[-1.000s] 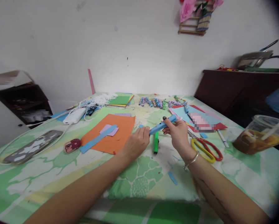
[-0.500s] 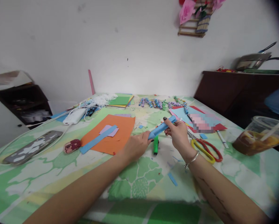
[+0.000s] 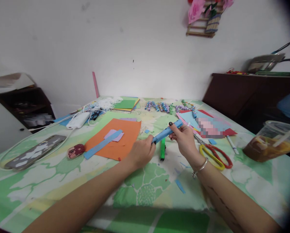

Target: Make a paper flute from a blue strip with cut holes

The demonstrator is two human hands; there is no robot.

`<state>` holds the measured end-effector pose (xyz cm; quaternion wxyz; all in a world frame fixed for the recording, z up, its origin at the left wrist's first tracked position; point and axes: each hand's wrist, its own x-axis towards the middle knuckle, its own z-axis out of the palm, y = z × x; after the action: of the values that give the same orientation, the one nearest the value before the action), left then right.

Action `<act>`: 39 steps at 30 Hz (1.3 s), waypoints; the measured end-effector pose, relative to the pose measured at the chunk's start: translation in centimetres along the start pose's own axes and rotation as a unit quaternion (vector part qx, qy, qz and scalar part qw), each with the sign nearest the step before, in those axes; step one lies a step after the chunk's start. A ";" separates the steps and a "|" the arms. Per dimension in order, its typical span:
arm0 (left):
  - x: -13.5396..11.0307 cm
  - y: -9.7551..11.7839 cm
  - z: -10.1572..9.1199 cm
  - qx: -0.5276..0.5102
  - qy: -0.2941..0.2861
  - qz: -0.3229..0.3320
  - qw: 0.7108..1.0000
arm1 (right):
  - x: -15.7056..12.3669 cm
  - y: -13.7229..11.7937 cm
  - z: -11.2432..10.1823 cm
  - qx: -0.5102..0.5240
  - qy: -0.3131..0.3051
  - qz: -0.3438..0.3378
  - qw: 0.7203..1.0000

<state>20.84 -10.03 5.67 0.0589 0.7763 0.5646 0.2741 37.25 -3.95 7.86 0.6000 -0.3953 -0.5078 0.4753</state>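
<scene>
A narrow blue paper strip point(image 3: 164, 134), looking folded or rolled, is stretched between both hands above the table. My left hand point(image 3: 143, 150) is closed round its lower left end. The upper right end is pinched by the thumb and fingers of my right hand point(image 3: 184, 136). Beneath the strip lies a green object point(image 3: 162, 150), partly covered, whose kind I cannot make out. Right of my right hand rest scissors point(image 3: 215, 157) with yellow and red handles. On the left, another blue strip point(image 3: 102, 144) lies across a lilac piece and an orange sheet point(image 3: 130, 129).
A phone point(image 3: 35, 152), a white power bank point(image 3: 78, 120) with cables and a dark red case point(image 3: 75, 151) are at the left. Curled paper pieces point(image 3: 163, 106) line the back. A cup of brown drink point(image 3: 266, 145) and a white pen point(image 3: 232, 145) stand or lie right.
Both hands keep hold of the blue paper strip. The strip has turned slightly in the fingers, and my left grip has shifted a little. The whole view has moved slightly.
</scene>
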 end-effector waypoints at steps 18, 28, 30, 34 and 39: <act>0.3 -0.6 1.2 -0.470 -0.133 -0.067 0.870 | 0.7 -0.4 -0.8 -0.017 -0.108 -0.033 0.993; 0.7 -0.9 1.5 -0.513 -0.137 -0.044 0.846 | 0.2 -0.9 -0.5 -0.019 -0.099 -0.031 0.994; 0.7 -0.9 1.5 -0.505 -0.132 -0.044 0.852 | 0.2 -0.9 -0.5 -0.017 -0.098 -0.030 0.995; 0.7 -0.4 0.9 -0.470 -0.113 -0.050 0.874 | 0.1 -0.8 -0.5 -0.014 -0.102 -0.032 0.994; 0.8 -0.1 0.6 -0.397 -0.087 -0.045 0.912 | 0.0 -0.7 -0.2 -0.007 -0.114 -0.032 0.993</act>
<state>21.22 -9.19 5.40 0.4236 0.6830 0.4365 0.4045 37.60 -4.13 8.43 0.5499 -0.3265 -0.5887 0.4945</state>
